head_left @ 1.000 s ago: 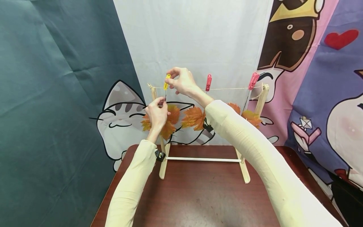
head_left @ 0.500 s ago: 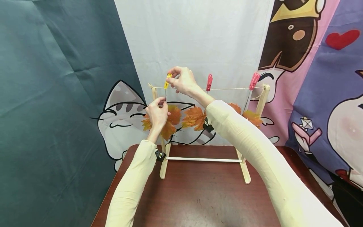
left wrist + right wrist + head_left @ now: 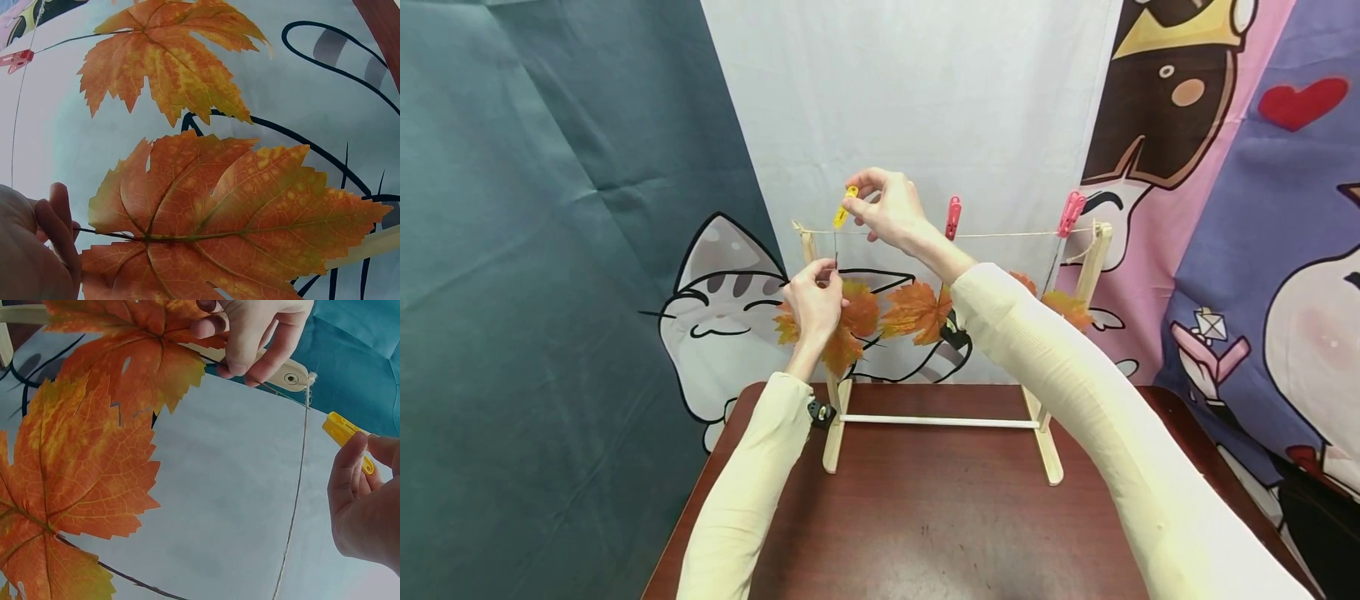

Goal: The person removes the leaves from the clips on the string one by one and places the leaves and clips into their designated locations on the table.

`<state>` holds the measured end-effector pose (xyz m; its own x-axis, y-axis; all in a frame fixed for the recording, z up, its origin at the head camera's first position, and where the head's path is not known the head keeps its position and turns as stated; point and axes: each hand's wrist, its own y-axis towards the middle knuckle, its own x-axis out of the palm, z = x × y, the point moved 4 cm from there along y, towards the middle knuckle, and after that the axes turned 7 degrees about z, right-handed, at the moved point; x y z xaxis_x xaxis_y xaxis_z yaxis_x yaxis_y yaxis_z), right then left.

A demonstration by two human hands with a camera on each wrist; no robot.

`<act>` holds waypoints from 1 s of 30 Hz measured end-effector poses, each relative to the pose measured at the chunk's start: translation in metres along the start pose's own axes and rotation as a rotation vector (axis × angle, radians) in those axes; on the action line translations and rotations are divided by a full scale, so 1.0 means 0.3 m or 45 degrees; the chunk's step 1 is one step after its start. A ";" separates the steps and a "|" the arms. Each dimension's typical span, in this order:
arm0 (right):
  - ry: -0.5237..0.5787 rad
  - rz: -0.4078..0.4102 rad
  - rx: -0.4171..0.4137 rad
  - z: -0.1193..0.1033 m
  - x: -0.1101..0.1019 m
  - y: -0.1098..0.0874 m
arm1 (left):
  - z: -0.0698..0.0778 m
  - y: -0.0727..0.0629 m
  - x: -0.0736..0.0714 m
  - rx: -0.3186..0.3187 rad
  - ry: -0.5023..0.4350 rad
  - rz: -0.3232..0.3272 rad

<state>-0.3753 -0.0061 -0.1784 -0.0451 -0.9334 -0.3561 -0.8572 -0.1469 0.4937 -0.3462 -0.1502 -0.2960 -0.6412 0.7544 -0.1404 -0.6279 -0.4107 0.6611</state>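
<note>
While the right hand pinches it, the yellow clothespin tilts.

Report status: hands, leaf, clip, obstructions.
Left hand pinching orange leaf by stem. Right hand gripping yellow clip, apart from string. Leaf not yet clipped. Nothing visible between clip and string.

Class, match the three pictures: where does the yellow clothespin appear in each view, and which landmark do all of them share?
Head: the yellow clothespin, above centre and slightly left, pinched by the right hand.
Left wrist: not in the picture.
Right wrist: yellow clothespin at right, near mid-height, in the same hand.
Shared landmark: the left hand, pinching the stem of an orange leaf.
</note>
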 end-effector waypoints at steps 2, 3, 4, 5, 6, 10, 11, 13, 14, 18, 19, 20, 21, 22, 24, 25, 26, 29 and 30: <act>0.022 0.005 0.013 0.001 -0.005 -0.004 | 0.000 -0.003 -0.004 -0.006 0.001 0.000; 0.034 0.005 0.018 0.002 -0.008 -0.006 | 0.000 -0.004 -0.006 -0.006 0.002 0.000; 0.046 0.004 0.022 0.004 -0.010 -0.008 | 0.001 -0.006 -0.008 -0.004 0.003 0.002; 0.060 0.000 0.026 0.004 -0.012 -0.010 | 0.001 -0.008 -0.010 0.001 0.007 0.005; 0.073 -0.006 0.030 0.005 -0.015 -0.013 | 0.002 -0.009 -0.012 0.008 0.013 0.007; 0.116 -0.042 0.038 0.006 -0.026 -0.026 | 0.004 -0.017 -0.025 0.020 0.027 0.016; 0.127 -0.049 0.041 0.006 -0.029 -0.030 | 0.004 -0.019 -0.028 0.019 0.030 0.015; 0.141 -0.058 0.040 0.007 -0.036 -0.036 | 0.005 -0.022 -0.034 0.022 0.033 0.013; 0.149 -0.060 0.040 0.008 -0.040 -0.039 | 0.005 -0.024 -0.037 0.023 0.034 0.011; 0.177 -0.059 0.037 0.012 -0.059 -0.050 | 0.004 -0.028 -0.046 0.037 0.041 0.012; 0.185 -0.058 0.037 0.013 -0.063 -0.053 | 0.004 -0.029 -0.048 0.041 0.047 0.012; 0.192 -0.060 0.038 0.015 -0.067 -0.055 | 0.003 -0.030 -0.051 0.045 0.047 0.012; 0.200 -0.062 0.038 0.017 -0.071 -0.058 | 0.002 -0.031 -0.053 0.045 0.047 0.011; 0.208 -0.065 0.039 0.018 -0.075 -0.062 | 0.002 -0.032 -0.056 0.049 0.051 0.011; 0.221 -0.069 0.035 0.020 -0.082 -0.069 | 0.003 -0.035 -0.063 0.061 0.054 0.012; 0.226 -0.071 0.033 0.021 -0.086 -0.073 | 0.003 -0.037 -0.067 0.062 0.050 0.012; 0.231 -0.074 0.030 0.022 -0.088 -0.076 | 0.004 -0.039 -0.071 0.066 0.048 0.014; 0.243 -0.081 0.031 0.026 -0.097 -0.088 | 0.007 -0.045 -0.082 0.078 0.065 0.021; 0.245 -0.082 0.035 0.029 -0.100 -0.091 | 0.007 -0.048 -0.085 0.078 0.068 0.020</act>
<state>-0.3550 0.0289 -0.1882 0.1071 -0.9681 -0.2266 -0.8691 -0.2018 0.4516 -0.3199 -0.1625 -0.3002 -0.6743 0.7192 -0.1675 -0.5905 -0.3889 0.7071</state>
